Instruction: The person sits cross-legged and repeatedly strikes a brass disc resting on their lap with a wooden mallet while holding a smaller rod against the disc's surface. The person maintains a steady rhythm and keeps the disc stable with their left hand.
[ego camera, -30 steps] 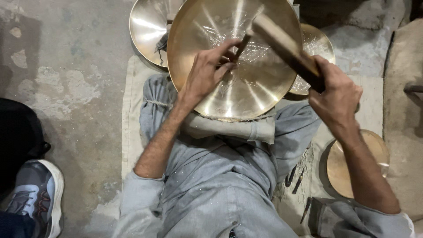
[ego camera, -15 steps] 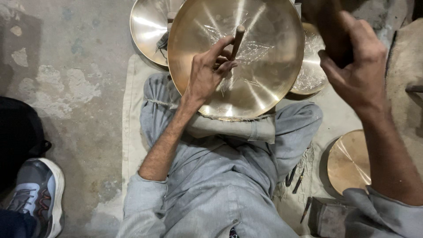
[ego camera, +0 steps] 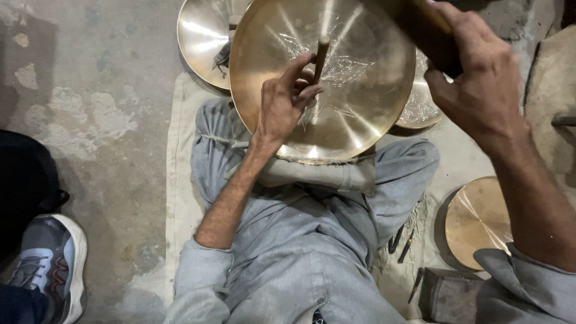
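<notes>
Since a second earlier, the right hand (ego camera: 480, 84) had been lifted from beside the dish to the upper right of the view, and the mallet (ego camera: 423, 30) had been carried up with it. That dark wooden mallet was gripped tightly in the clenched right hand, well above the work. The left hand (ego camera: 287, 101) had stayed where it was, and a short punch (ego camera: 321, 55) was pinched between its fingers and thumb and held nearly upright, tip down on the dish (ego camera: 360, 102). This large brass dish was propped on the crossed legs (ego camera: 336, 174), tilted toward the person, and fine scratched lines were seen across its centre. A second dish (ego camera: 201, 39) was seen behind it on the left, touching or overlapped by its rim, and a third (ego camera: 420, 108) peeked out behind on the right. A smaller brass disc (ego camera: 477, 222) lay on the floor beside the right forearm. Thin tools (ego camera: 399, 240) lay on the cloth (ego camera: 180, 180) by the knee, near a metal block (ego camera: 450, 294). A grey shoe (ego camera: 51, 264) of another person was seen at the lower left.
</notes>
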